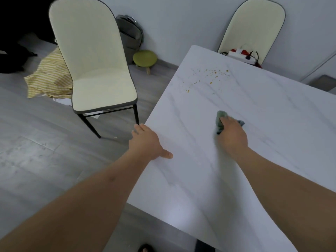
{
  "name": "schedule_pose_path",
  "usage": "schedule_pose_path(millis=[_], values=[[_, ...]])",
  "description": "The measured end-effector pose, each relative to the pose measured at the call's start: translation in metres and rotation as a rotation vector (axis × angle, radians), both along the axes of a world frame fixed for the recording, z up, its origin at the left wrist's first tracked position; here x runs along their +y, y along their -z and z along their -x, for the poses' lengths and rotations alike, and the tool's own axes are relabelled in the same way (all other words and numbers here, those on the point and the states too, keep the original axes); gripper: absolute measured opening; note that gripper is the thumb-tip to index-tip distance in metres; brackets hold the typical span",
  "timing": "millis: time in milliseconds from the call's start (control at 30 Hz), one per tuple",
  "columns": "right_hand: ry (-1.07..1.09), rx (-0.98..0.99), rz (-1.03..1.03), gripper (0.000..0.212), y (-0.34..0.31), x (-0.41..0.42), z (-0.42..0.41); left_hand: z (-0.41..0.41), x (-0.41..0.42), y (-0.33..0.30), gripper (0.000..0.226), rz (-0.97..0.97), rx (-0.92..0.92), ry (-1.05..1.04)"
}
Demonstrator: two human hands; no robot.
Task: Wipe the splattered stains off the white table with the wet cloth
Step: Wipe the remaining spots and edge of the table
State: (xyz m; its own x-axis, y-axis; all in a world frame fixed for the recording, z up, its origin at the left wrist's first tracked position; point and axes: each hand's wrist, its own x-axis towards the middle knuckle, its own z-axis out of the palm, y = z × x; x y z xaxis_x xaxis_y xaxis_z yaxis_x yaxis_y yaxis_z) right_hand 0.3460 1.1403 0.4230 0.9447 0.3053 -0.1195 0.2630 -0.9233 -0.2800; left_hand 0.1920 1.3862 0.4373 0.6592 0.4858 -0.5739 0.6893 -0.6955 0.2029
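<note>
A white marble-veined table [254,142] fills the right half of the view. Orange-brown splattered stains [209,77] dot its far left part. My right hand [231,135] grips a crumpled green-grey cloth [221,118] and holds it down on the tabletop, a good way nearer than the stains. My left hand [147,140] rests on the table's left edge, thumb on top and fingers over the side.
A cream chair [96,70] stands on the grey floor left of the table; a second cream chair [254,28] sits at the far end. A white power strip with red parts [243,55] lies at the table's far edge. Striped fabric, a green stool and a grey bag sit by the wall.
</note>
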Motion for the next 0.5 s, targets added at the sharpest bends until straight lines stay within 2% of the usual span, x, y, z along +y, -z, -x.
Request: schedule_pose_path(millis=[167,300,367,433,500], values=[[0.182,0.099,-0.474,0.051,-0.029,0.067,0.027,0.025,0.018,0.006,0.157,0.110,-0.148,-0.040],[0.242,0.368,-0.800,0.049,-0.032,0.136,0.054,0.052,0.027,0.014,0.150,0.174,-0.144,-0.088],[0.232,0.521,-0.890,0.049,-0.030,0.160,0.067,0.058,0.027,0.015,0.147,0.205,-0.124,-0.118],[0.125,0.486,-0.801,0.047,-0.024,0.165,0.074,0.060,0.025,0.015,0.148,0.215,-0.129,-0.122],[-0.075,0.195,-0.434,0.048,-0.016,0.155,0.075,0.058,0.025,0.014,0.146,0.216,-0.136,-0.111]])
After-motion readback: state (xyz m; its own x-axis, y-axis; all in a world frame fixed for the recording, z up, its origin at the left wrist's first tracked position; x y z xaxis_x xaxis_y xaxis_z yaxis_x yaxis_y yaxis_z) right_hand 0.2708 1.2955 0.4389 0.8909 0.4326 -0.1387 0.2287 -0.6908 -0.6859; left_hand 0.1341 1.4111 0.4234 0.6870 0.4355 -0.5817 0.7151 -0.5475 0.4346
